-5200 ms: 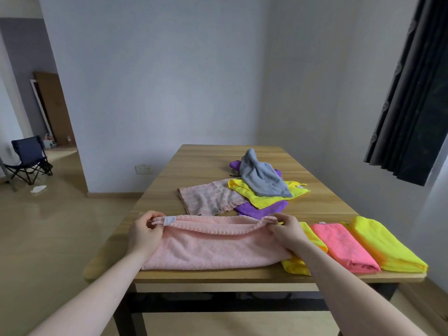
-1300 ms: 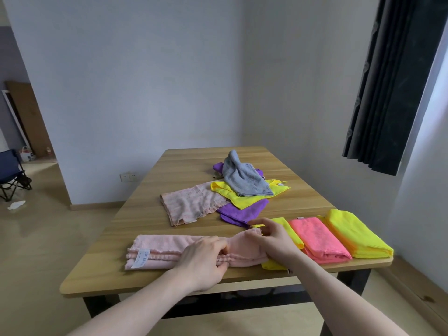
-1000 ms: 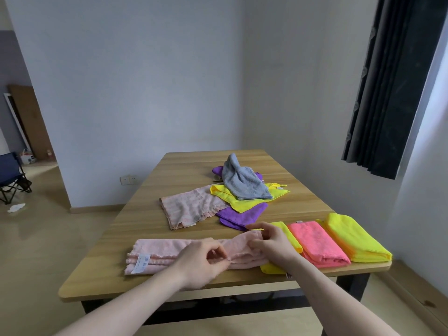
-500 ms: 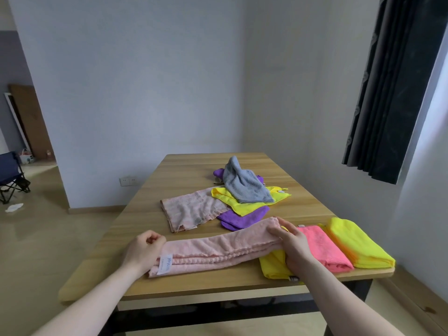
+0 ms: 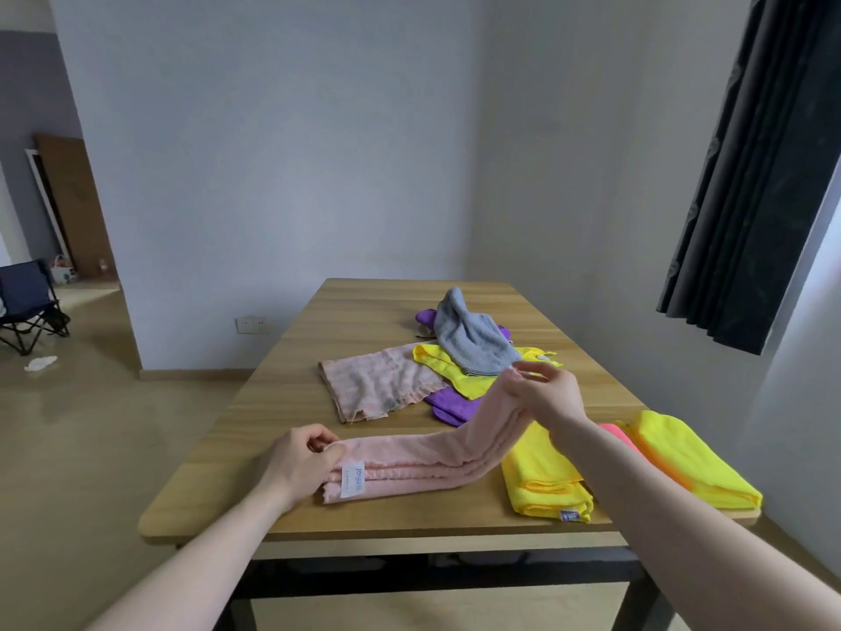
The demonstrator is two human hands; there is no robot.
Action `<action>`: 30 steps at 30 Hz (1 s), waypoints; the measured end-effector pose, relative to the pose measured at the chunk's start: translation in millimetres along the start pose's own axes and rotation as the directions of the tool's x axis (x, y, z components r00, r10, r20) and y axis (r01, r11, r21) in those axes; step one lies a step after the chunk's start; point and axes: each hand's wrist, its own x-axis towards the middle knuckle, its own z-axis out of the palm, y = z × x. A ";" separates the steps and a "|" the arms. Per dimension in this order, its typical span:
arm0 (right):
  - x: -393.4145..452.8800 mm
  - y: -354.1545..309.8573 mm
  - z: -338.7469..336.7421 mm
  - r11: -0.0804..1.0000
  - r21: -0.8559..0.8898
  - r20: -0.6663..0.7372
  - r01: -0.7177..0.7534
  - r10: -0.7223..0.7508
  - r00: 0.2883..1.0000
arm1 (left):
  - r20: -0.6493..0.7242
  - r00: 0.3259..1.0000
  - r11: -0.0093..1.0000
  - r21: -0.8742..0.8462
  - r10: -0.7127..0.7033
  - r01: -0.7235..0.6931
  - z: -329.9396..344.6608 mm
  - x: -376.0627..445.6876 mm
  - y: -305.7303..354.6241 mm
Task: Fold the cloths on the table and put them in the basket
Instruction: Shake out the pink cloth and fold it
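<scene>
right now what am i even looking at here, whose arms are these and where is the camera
The camera sits on a person's head, looking forward and down, so the two bare arms are that person's own. No robot is involved. The left hand grips one end of a long folded pink towel; the right hand lifts its other end. On the wooden table lie folded yellow cloths and an unfolded pile further back. No basket is visible.

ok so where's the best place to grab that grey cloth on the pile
Pinch the grey cloth at its raised far tip, coming straight down from above. That end stands up in a peak clear of the yellow cloth and purple cloth beneath, so fingers would likely catch only grey fabric.
</scene>
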 end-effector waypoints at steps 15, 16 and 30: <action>-73.8 -17.8 141.5 0.905 -0.303 0.424 0.299 -0.153 0.892 | 0.027 1.000 0.997 -0.079 -0.009 0.011 -6.1 -3.8 2.4; -78.9 -18.0 144.2 0.891 -0.321 0.444 0.322 -0.159 0.882 | 0.030 1.000 0.996 -0.086 -0.006 0.008 -6.3 -3.9 2.4; -81.2 -9.1 119.7 0.962 -0.159 0.545 0.220 -0.100 0.832 | -0.028 0.998 0.992 -0.114 0.057 -0.060 -2.7 -3.8 1.2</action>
